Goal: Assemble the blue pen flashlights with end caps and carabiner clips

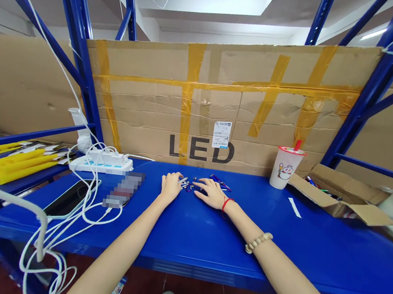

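My left hand (170, 187) rests on the blue tabletop with its fingers curled. A short grey stick-like piece (183, 180) pokes out at its fingertips and seems pinched there. My right hand (211, 194) lies low over the table, fingers apart and stretched towards the left one. Between the two hands is a small cluster of shiny metal and dark blue parts (188, 187), too small to name; the right fingertips are beside or touching some of them. Just behind the right hand lie blue pen-like sticks (220, 182).
To the left are a white power strip (105, 162), tangled white cables (87, 201), a dark phone (68, 199) and yellow tubes (22, 166). A paper cup (285, 168), a white strip (294, 207) and an open cardboard box (337, 206) stand right. Taped cardboard (144, 113) closes the back.
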Demonstrator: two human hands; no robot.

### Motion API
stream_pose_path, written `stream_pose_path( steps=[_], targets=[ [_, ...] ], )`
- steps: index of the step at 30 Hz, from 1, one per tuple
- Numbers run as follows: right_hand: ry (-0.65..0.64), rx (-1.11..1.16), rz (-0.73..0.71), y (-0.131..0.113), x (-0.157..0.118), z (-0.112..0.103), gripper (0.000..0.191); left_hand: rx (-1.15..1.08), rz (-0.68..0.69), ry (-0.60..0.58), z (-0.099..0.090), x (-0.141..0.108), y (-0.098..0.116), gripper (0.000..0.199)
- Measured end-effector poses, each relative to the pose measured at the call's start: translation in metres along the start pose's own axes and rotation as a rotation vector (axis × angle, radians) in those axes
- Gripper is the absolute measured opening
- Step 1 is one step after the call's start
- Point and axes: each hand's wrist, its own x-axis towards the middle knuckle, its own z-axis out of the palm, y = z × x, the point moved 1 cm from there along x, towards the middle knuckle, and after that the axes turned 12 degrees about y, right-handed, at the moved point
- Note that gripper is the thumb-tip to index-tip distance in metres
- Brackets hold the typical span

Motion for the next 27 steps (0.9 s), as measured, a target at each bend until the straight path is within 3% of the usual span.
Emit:
stream_pose_path(
  steps=[6, 12, 18, 20, 27],
  targets=[
    [0.01, 0.003, 0.009, 0.0, 0.0, -0.001, 0.037, -0.167, -0.078, 0.103, 0.004, 0.003, -0.004, 0.027],
    [0.104, 0.001, 0.001, 0.001, 0.001, -0.005, 0.023, -0.698, -0.291, 0.22, 0.005, 0.011, -0.001, 0.024],
    [0.109, -0.003, -0.032, 0.003, 0.002, -0.002, 0.022, -1.251, -0.5, 0.019, 0.003, 0.012, 0.009, 0.028],
    [0.119, -0.001, -0.041, 0.004, 0.003, -0.002, 0.02, -1.303, -0.498, 0.001, 0.001, 0.011, 0.01, 0.029],
    [0.144, 0.032, -0.047, 0.004, 0.004, -0.004, 0.015, -1.268, -0.494, 0.106, -0.008, 0.007, 0.013, 0.04]
  ],
)
